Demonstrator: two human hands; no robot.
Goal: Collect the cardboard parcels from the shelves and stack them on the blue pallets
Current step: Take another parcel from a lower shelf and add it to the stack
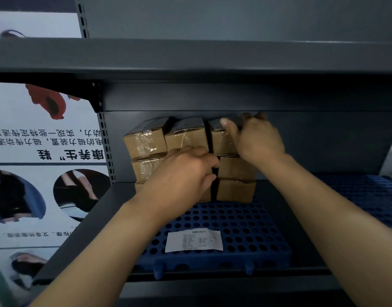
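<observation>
L hand (181, 176) covers most of the mid column of parcels (187, 140) below its top one. Its fingertips vanish in the dark gap btw mid & right columns, so what it holds can't be told. R hand (258, 140) hides the right part of the top-right parcel (220, 144); fingers curl over the back edge, tips out of sight. Print on paper slip (194, 240) too small to read. Poster (46, 151) cut by left edge, partly behind shelf upright (104, 147). Second blue pallet (372, 191) cut by right edge. L forearm (91, 251) & R forearm (323, 218) run off the bottom.
</observation>
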